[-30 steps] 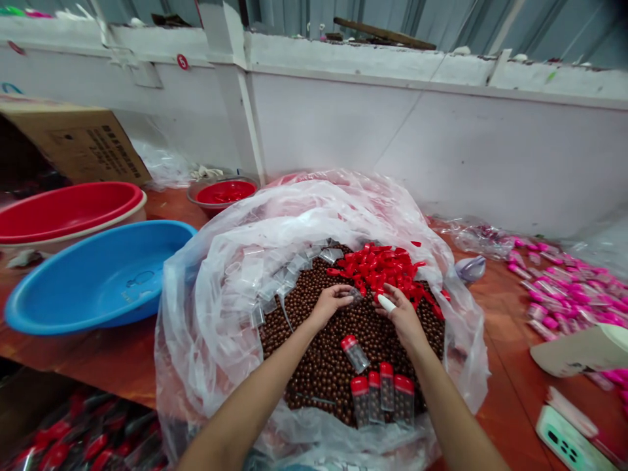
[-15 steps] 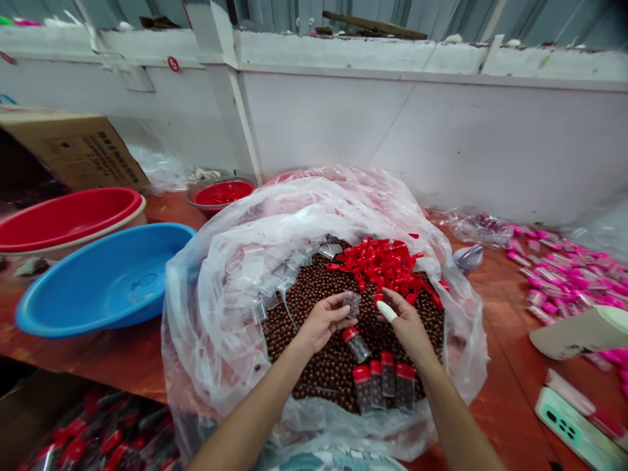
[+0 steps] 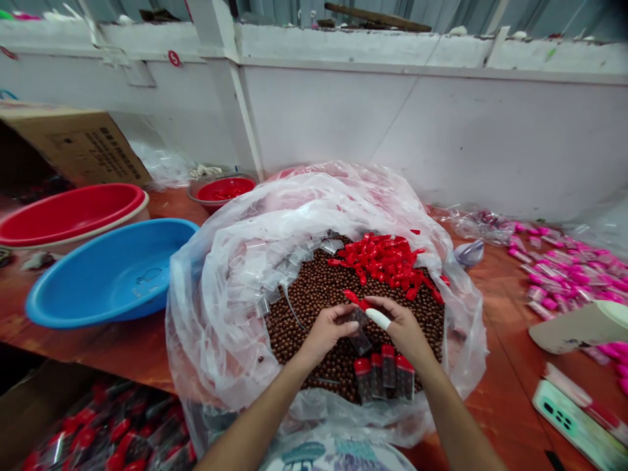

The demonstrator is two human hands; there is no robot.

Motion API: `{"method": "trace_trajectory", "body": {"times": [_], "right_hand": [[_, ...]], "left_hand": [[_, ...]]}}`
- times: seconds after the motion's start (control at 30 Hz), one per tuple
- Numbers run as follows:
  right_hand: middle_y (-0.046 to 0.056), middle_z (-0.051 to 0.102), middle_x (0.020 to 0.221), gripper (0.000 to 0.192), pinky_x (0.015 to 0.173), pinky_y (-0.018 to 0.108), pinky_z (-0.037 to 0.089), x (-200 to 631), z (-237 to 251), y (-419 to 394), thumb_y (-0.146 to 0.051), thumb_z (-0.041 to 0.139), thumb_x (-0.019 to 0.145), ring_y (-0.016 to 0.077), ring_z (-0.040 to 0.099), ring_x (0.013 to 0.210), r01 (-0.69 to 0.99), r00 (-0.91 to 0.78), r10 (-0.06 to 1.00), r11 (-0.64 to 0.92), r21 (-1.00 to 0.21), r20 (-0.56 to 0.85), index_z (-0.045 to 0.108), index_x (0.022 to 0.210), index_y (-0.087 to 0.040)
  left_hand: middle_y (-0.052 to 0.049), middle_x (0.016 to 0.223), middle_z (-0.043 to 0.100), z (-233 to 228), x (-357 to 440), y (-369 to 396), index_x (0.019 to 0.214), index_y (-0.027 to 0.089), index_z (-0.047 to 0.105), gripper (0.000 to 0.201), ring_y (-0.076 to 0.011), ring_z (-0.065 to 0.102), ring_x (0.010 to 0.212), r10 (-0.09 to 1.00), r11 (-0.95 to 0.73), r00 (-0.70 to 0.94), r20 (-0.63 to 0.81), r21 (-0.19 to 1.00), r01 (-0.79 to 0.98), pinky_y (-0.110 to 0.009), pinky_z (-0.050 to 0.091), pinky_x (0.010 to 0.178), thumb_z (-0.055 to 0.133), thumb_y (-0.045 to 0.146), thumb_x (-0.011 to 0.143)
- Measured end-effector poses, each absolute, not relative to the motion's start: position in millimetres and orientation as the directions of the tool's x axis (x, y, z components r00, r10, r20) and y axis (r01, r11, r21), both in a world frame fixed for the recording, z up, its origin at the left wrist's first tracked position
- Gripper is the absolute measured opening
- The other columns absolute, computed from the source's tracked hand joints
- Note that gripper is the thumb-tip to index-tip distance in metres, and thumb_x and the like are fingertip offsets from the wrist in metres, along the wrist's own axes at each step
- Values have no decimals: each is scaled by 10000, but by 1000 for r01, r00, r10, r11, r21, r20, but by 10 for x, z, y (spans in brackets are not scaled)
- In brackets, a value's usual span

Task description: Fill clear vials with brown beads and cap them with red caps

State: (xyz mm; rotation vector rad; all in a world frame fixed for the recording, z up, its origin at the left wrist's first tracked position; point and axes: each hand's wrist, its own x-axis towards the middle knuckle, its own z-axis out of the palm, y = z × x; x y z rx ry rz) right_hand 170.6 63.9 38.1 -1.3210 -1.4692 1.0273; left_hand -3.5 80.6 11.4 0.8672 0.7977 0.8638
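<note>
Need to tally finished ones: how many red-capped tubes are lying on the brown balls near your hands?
3 lie side by side in a row: red-capped tubes, just below the right hand. A fourth may be in the row; another could be hidden under the hands.

My hands have open brown beads (image 3: 314, 307) to the left to pass over, hemmed by the plastic bag (image 3: 230, 327) wall, red caps (image 3: 387, 261) ahead and capped tubes (image 3: 385, 376) nearer me.
</note>
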Motion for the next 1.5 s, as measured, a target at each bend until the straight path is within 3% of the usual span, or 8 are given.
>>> {"method": "trace_trajectory", "body": {"times": [0.2, 0.3, 0.47, 0.63, 0.83, 1.1, 1.33, 1.5], "right_hand": [[45, 634, 1065, 296, 902, 372, 421, 1743, 401, 542, -307, 537, 805, 201, 566, 992, 402, -127, 975, 220, -889, 184, 626, 1084, -272], [48, 625, 1075, 312, 878, 368, 439, 1728, 380, 516, -338, 543, 797, 208, 563, 992, 315, -27, 990, 142, -939, 141, 612, 1090, -257], [44, 636, 952, 381, 610, 274, 485, 1745, 360, 496, -434, 478, 821, 167, 587, 732, 85, 157, 988, 1, -996, 14, 523, 1148, -244], [-2, 609, 669, 372, 468, 237, 402, 1743, 358, 485, -473, 395, 853, 146, 522, 548, 154, 59, 997, -64, -986, -56, 578, 1067, -229], [41, 608, 879, 250, 766, 296, 429, 1679, 320, 493, -328, 418, 855, 189, 549, 836, 535, 36, 977, 159, -830, 211, 631, 926, -218], [45, 560, 1147, 370, 954, 341, 386, 1630, 241, 376, -167, 407, 834, 183, 503, 1081, 531, -117, 925, 365, -765, 361, 553, 1159, -266], [50, 606, 1021, 252, 876, 380, 446, 1462, 180, 259, -234, 452, 857, 188, 562, 962, 443, 213, 895, 269, -856, 391, 617, 1048, -234], [87, 544, 1133, 379, 915, 398, 433, 1530, 127, 278, -258, 525, 821, 212, 513, 1061, 563, -58, 889, 405, -721, 454, 503, 1198, -221]], "left_hand": [[-56, 934, 654, 120, -36, 788, 983, 144, 670, 417, -204, 586, 844, 886, 311, 425, -183, 916, -254, -340, 501, 744, 745, 256, 588], [-66, 989, 643, 126, -36, 787, 1019, 160, 664, 439, -217, 579, 884, 887, 273, 436, -155, 936, -222, -330, 500, 744, 736, 274, 601], [-71, 1057, 634, 144, -49, 762, 1089, 186, 628, 467, -219, 574, 922, 865, 315, 474, -164, 913, -258, -336, 504, 751, 713, 276, 639], [-64, 991, 658, 124, -25, 731, 1042, 158, 648, 424, -202, 593, 853, 865, 315, 477, -155, 908, -276, -329, 502, 744, 716, 255, 635], [-68, 1007, 650, 109, -3, 703, 1042, 154, 650, 403, -217, 582, 898, 857, 293, 497, -135, 921, -255, -327, 495, 760, 694, 264, 657], [-63, 941, 657, 116, -21, 678, 1001, 143, 664, 396, -201, 584, 829, 884, 311, 439, -159, 902, -300, -327, 497, 735, 721, 264, 628], [-55, 917, 660, 130, 24, 610, 984, 146, 679, 396, -182, 579, 794, 899, 304, 399, -179, 911, -278, -316, 472, 753, 737, 251, 606], [-58, 933, 670, 171, 3, 578, 973, 148, 680, 364, -182, 588, 804, 902, 321, 394, -177, 885, -338, -302, 457, 754, 731, 228, 622]]}}
